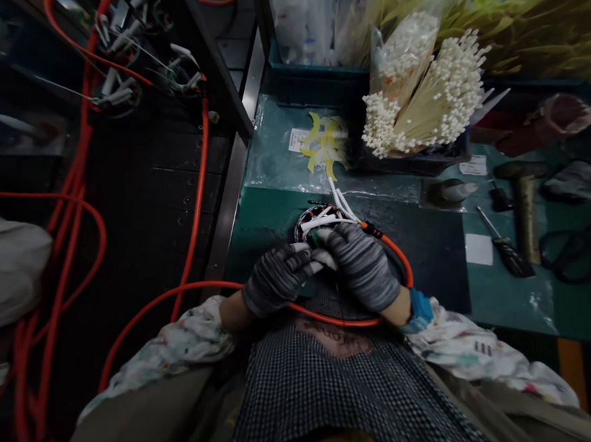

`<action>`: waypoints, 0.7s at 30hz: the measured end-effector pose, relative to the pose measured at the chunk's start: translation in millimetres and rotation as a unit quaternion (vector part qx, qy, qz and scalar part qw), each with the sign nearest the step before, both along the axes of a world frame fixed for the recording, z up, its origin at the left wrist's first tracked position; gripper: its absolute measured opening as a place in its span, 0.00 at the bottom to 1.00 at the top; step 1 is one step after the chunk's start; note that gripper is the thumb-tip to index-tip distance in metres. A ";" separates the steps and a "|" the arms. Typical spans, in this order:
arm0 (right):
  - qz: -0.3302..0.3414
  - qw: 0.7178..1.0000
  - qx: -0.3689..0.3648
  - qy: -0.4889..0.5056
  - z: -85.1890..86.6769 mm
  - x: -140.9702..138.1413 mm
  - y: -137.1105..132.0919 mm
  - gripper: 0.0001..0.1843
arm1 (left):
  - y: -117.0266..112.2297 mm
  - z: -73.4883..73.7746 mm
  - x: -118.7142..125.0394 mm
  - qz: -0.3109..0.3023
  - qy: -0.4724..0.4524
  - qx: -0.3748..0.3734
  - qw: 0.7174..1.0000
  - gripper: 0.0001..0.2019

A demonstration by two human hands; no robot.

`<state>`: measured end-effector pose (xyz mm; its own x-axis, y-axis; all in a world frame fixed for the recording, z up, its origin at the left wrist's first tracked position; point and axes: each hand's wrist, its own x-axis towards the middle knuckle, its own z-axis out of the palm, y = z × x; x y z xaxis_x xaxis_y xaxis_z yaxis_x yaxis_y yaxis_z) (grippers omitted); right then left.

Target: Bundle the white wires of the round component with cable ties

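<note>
Both my hands wear grey striped gloves and meet over a round motor stator (311, 221) at the near edge of the green bench (270, 222). My left hand (277, 275) is curled, its fingers pinched on white sleeved wires (325, 220) coming off the stator. My right hand (363, 265) is closed over the same wire bundle from the right. An orange cable (396, 255) runs from the stator, loops under my right wrist and trails off to the left.
A bundle of white cable ties (433, 99) stands in a tray behind the stator, with yellow strips (323, 146) beside it. A hammer (524, 200), a screwdriver (504, 245) and scissors (572, 251) lie on the right. More orange cables (73, 194) hang on the left.
</note>
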<state>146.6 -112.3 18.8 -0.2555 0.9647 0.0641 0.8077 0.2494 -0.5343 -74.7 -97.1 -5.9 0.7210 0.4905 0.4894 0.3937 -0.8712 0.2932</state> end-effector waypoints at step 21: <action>0.019 0.998 0.039 -0.054 -31.8 -11.0 -57.6 0.18 | 52.4 -12.2 -3.9 -0.138 -0.103 -0.397 0.902 0.47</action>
